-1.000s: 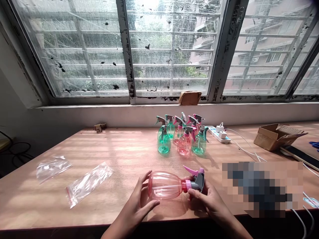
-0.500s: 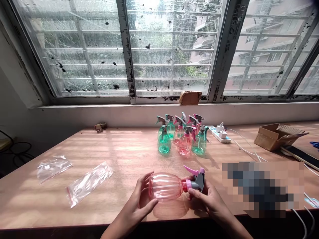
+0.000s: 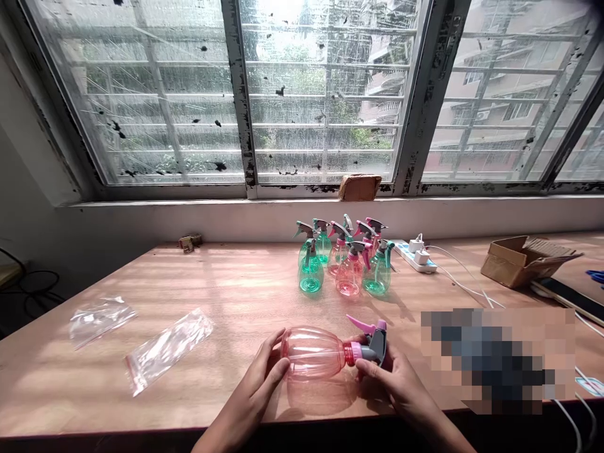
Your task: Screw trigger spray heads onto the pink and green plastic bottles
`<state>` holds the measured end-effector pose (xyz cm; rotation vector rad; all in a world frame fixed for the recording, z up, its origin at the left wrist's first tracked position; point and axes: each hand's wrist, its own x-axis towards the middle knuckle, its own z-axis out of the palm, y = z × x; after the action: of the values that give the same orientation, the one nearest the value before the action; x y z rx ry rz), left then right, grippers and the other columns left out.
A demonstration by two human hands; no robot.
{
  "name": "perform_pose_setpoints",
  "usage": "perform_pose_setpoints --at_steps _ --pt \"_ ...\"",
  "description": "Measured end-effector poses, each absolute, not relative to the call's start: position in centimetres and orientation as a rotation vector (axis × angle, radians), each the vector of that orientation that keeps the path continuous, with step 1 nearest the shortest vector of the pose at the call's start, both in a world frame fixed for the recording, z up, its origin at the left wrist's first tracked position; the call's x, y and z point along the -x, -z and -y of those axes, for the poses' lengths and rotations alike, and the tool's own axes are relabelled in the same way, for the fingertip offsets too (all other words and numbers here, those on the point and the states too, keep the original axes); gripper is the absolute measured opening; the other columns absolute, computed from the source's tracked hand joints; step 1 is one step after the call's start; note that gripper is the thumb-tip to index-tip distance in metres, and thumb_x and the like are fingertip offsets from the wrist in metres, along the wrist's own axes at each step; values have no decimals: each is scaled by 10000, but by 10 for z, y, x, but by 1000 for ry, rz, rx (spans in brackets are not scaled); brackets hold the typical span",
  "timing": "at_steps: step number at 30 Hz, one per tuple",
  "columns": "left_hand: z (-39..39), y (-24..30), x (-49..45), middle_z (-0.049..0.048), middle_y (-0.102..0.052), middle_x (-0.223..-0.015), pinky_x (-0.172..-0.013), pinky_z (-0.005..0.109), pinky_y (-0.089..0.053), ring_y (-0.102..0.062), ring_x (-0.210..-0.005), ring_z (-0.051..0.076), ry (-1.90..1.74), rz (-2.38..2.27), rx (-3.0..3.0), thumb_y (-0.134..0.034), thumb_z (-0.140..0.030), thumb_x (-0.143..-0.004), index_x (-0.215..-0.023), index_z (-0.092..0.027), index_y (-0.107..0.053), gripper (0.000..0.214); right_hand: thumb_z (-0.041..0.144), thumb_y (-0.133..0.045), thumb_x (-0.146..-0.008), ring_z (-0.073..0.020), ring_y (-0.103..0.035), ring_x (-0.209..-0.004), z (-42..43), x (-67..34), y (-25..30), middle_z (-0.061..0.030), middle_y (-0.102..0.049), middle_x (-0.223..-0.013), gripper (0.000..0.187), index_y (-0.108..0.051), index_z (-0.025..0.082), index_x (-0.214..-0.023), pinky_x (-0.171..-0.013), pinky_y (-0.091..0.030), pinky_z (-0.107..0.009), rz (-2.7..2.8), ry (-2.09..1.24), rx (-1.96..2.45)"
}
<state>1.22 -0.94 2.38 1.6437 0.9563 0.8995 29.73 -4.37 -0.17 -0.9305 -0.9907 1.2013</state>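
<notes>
A clear pink spray bottle [image 3: 314,353] lies on its side between my hands, close to the table's front edge. Its base points left, and its grey and pink trigger head points right. My left hand [image 3: 264,371] is wrapped round the base, with the thumb on the near side. At the neck and trigger head, my right hand [image 3: 391,374] grips with its thumb in front; its other fingers are mostly hidden behind. Beyond the hands stands a group of upright spray bottles, among them a green one [image 3: 310,274] and a pink one [image 3: 349,277].
Two clear plastic bags [image 3: 170,349] lie on the wooden table [image 3: 236,283] at left. A white power strip [image 3: 418,257] with plugs and cables and an open cardboard box [image 3: 519,264] are at back right. A blurred-out dark patch covers the right front.
My left thumb has moved up and inward onto the bottle's base. The bottle and my right hand have hardly shifted.
</notes>
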Motion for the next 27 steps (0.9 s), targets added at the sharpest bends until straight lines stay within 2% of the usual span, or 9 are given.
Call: perform_pose_setpoints --at_steps 6,9,14,17,20,22,25,27 --pt "12 -29 -10 91 -367 -1662 -1241 531 -302 -378 -1502 374 -871 -876 -1758 -652 -479 -973 -1554 -343 -348 670 425 -909 -731 -173 -670 -635 43 -299 0 -71 -790 -997 429 -738 197 -1052 -633 -563 -310 1011 -1190 919" --pt "15 -31 -10 103 -356 -1664 -1238 542 -301 -363 -1504 393 -875 -889 -1775 -692 -482 -944 -1574 -338 -327 742 418 -908 -735 -173 -671 -625 44 -298 -1 -75 -789 -1022 433 -728 199 -1062 -625 -565 -314 1011 -1182 912" --pt "10 -28 -11 110 -424 -1631 -1227 509 -326 -437 -1462 367 -915 -946 -1634 -504 -626 -999 -1527 -276 -417 640 412 -920 -717 -176 -675 -606 45 -297 0 -63 -782 -960 453 -717 195 -1059 -606 -563 -311 995 -1188 916" --pt "6 -28 -13 95 -533 -1555 -1205 455 -373 -449 -1455 347 -905 -948 -1621 -529 -632 -986 -1461 -262 -493 603 421 -916 -719 -173 -673 -612 45 -297 1 -69 -782 -979 444 -726 187 -1044 -613 -567 -311 1008 -1194 920" --pt "7 -29 -13 72 -597 -1492 -1167 434 -427 -518 -1398 337 -882 -907 -1640 -560 -564 -1002 -1452 -285 -510 532 421 -910 -730 -162 -670 -606 44 -298 2 -64 -784 -980 435 -722 193 -1049 -600 -562 -297 1013 -1199 914" --pt "8 -29 -12 68 -552 -1535 -1163 443 -435 -538 -1381 333 -893 -879 -1651 -561 -517 -1018 -1484 -306 -483 518 419 -913 -726 -162 -673 -602 44 -297 3 -57 -783 -958 452 -713 198 -1065 -590 -559 -292 1003 -1203 915" --pt "11 -29 -12 72 -404 -1646 -1194 463 -403 -509 -1407 342 -918 -859 -1692 -583 -477 -1017 -1523 -325 -434 549 432 -923 -705 -170 -676 -596 44 -297 3 -66 -783 -963 485 -711 189 -1068 -571 -560 -297 985 -1212 929" --pt "13 -30 -12 79 -379 -1659 -1206 471 -386 -497 -1419 342 -915 -862 -1694 -588 -464 -1018 -1536 -328 -404 567 438 -925 -701 -171 -670 -594 44 -297 3 -65 -783 -929 491 -715 180 -1063 -561 -559 -298 980 -1221 941"
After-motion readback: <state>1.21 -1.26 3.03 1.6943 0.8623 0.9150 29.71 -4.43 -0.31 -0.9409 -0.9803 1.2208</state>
